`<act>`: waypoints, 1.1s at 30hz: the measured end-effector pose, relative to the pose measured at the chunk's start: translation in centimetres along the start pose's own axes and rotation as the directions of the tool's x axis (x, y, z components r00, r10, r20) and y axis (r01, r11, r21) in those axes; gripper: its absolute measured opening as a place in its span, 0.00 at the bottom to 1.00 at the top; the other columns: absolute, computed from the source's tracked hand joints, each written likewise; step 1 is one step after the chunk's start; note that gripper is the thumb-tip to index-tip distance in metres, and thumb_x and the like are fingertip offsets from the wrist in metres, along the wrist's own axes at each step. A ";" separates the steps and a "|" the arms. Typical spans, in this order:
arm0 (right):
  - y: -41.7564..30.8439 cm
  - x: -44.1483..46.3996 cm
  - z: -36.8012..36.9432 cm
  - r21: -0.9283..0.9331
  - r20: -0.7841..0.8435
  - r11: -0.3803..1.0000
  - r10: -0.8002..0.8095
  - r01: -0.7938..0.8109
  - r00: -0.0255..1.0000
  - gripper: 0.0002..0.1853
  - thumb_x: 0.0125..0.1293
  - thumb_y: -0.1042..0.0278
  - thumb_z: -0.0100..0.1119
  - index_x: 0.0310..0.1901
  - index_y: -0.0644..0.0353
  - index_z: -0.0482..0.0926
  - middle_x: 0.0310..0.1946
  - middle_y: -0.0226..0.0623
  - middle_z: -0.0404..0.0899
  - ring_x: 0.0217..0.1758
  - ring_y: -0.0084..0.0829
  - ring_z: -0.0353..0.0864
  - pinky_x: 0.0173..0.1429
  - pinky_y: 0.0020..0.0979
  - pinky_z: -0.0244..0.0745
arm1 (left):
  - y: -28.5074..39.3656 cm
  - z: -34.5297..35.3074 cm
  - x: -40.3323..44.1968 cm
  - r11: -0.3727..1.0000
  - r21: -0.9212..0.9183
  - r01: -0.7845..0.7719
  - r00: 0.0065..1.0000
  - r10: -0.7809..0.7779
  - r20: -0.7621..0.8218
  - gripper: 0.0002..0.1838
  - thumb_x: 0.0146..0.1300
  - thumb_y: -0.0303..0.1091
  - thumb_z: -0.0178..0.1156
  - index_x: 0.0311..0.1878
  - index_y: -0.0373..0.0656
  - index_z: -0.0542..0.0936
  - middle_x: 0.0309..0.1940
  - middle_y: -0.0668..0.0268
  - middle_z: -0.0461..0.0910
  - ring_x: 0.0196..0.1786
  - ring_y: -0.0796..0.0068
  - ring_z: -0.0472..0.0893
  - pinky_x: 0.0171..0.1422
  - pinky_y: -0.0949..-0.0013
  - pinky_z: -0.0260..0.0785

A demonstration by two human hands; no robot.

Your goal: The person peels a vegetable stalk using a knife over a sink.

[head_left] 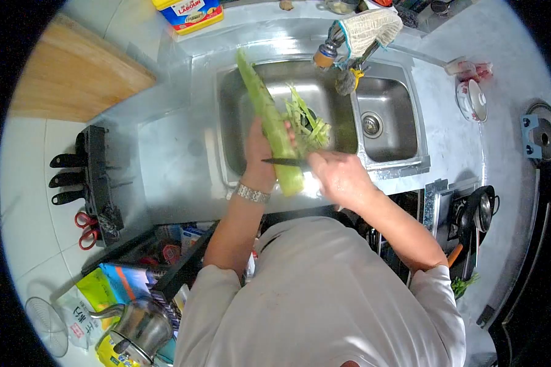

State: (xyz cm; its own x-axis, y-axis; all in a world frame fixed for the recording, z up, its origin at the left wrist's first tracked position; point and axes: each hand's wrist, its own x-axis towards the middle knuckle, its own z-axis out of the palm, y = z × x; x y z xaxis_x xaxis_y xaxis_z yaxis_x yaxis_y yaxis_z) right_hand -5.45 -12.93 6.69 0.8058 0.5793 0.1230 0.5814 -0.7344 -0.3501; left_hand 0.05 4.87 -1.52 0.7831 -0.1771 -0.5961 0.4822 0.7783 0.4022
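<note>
Pale-green thick, tapering stalk (266, 110) is gripped by the left hand (258, 150), mostly over the rectangular steel sink (340, 116), seemingly so thin green peelings (306, 119) are caught; slim dark-bladed knife (284, 162) is grasped by the right hand (343, 177).

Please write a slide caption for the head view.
At the sink, left hand holds a green stalk; right hand, a dark blade across it.

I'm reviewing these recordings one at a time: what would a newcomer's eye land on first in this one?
Probably the long green stalk, held slantwise over the larger sink basin by the left hand, with a dark blade in the right hand crossing its near end. Next, perhaps, the pile of green peelings in that basin, then the red scissors beside the black-handled knives at the picture's left.
</note>
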 end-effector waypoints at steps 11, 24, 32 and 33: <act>-1.8 -1.3 -1.9 -0.051 0.141 0.997 -0.055 0.063 0.988 0.15 0.52 0.74 0.58 0.43 0.63 0.73 0.30 0.39 0.74 0.32 0.41 0.82 0.34 0.38 0.80 | -0.1 -0.2 -0.3 0.998 0.028 -0.057 0.976 0.050 0.210 0.20 0.75 0.52 0.43 0.49 0.46 0.74 0.35 0.66 0.78 0.34 0.70 0.78 0.37 0.69 0.75; -2.0 -1.9 -2.2 -0.062 0.114 0.996 -0.049 0.056 0.992 0.11 0.53 0.73 0.57 0.39 0.62 0.72 0.29 0.38 0.73 0.30 0.39 0.81 0.31 0.38 0.79 | 0.2 0.3 -0.3 1.000 -0.010 -0.029 0.967 0.031 0.252 0.18 0.76 0.50 0.44 0.45 0.45 0.75 0.36 0.66 0.78 0.36 0.71 0.77 0.39 0.69 0.74; -2.0 -1.6 -2.5 -0.066 0.114 0.995 -0.067 0.075 0.991 0.07 0.56 0.70 0.56 0.35 0.59 0.70 0.28 0.37 0.74 0.30 0.38 0.82 0.31 0.38 0.79 | 0.4 0.9 -0.4 0.999 0.017 -0.032 0.982 0.028 0.188 0.18 0.76 0.49 0.44 0.44 0.45 0.75 0.34 0.65 0.78 0.34 0.72 0.78 0.39 0.70 0.74; -2.1 -1.4 -2.5 -0.070 0.105 0.994 -0.074 0.081 0.992 0.07 0.56 0.70 0.56 0.35 0.59 0.70 0.28 0.37 0.74 0.30 0.38 0.82 0.32 0.37 0.79 | 0.4 0.9 -0.4 0.999 0.016 -0.031 0.982 0.028 0.188 0.18 0.76 0.49 0.44 0.44 0.45 0.75 0.34 0.65 0.78 0.34 0.72 0.78 0.39 0.70 0.74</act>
State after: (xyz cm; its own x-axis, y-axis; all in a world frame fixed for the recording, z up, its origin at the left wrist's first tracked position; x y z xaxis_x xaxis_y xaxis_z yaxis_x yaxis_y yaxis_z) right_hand -7.53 -13.12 9.52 0.7445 0.6657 0.0506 0.6514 -0.7078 -0.2734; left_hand 0.28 4.74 -0.51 0.8560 -0.2653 -0.4438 0.4637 0.7735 0.4320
